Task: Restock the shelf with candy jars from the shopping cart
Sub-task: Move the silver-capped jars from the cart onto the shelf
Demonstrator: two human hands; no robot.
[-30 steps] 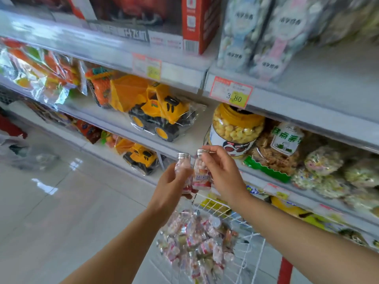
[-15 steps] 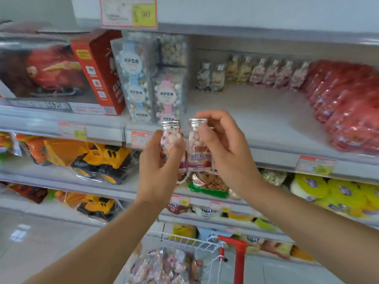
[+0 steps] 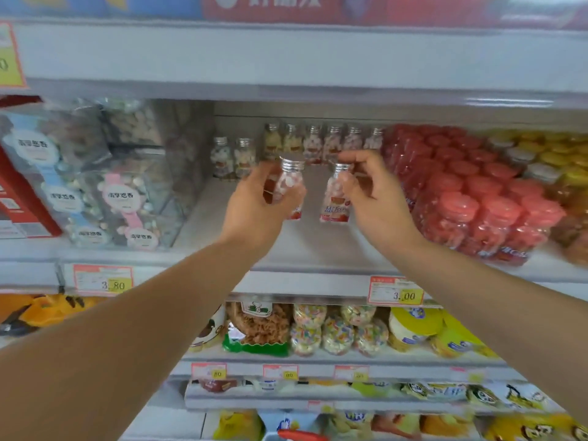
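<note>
My left hand grips a small clear candy jar with a silver cap, held upright over the grey shelf. My right hand holds a second candy jar of the same kind near its neck, its pink label facing me. Both jars hang above the bare front part of the shelf, a little apart from each other. Behind them a row of several matching jars stands at the back of the shelf. The shopping cart is out of view.
Clear boxes of sweets crowd the shelf's left side. Stacked red-lidded tubs fill the right, with yellow-lidded ones beyond. Price tags line the shelf edge. Lower shelves hold snack bags and jars.
Both hands rose from over the cart to shelf height and moved forward over the shelf. The two jars, held side by side before, are now spread apart.
</note>
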